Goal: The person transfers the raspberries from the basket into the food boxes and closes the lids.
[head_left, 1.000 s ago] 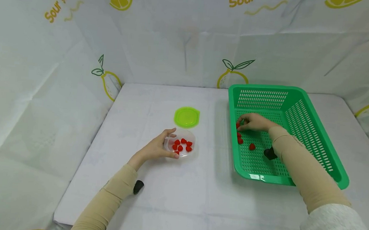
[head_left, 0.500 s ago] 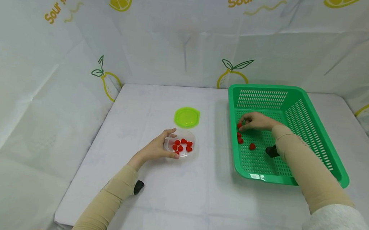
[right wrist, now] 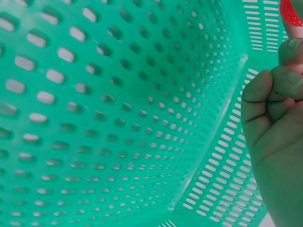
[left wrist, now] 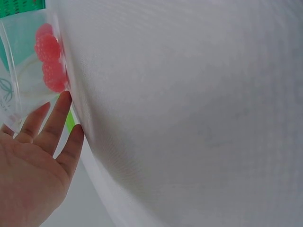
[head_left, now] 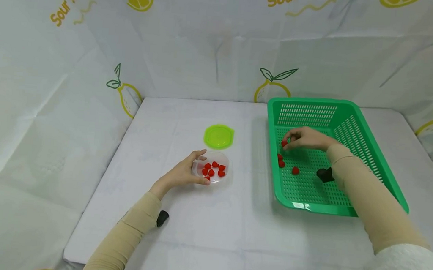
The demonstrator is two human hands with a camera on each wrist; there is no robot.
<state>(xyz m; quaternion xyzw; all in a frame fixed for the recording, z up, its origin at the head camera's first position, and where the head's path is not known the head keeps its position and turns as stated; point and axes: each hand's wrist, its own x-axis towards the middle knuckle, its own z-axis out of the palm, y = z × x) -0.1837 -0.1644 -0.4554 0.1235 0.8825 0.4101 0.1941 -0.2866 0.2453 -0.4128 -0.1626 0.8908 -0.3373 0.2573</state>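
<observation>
My left hand (head_left: pixel 180 173) holds a clear plastic bowl (head_left: pixel 220 155), thumb on the near side and fingers round the far side. Several red raspberries (head_left: pixel 211 173) lie in that bowl; in the left wrist view they show through its wall, and the fingers touch it. Over the left part of a green basket (head_left: pixel 321 209), my right hand (head_left: pixel 310 138) pinches a raspberry (head_left: pixel 284 143) between thumb and fingers. The right wrist view catches this raspberry (right wrist: pixel 291 13) at its top right corner, partly cut off. Below the hand, a few loose raspberries (head_left: pixel 295 170) lie on the basket floor.
A bright green lid (head_left: pixel 218 136) lies flat on the white-covered table (head_left: pixel 201 231), behind the bowl. The basket's raised, slotted walls surround my right hand. A white curtain (head_left: pixel 209 37) with lemon prints hangs at the back and left.
My right hand has moved a little right and away from the basket's left wall, bringing the pinched raspberry with it. The left hand and the bowl stay in place.
</observation>
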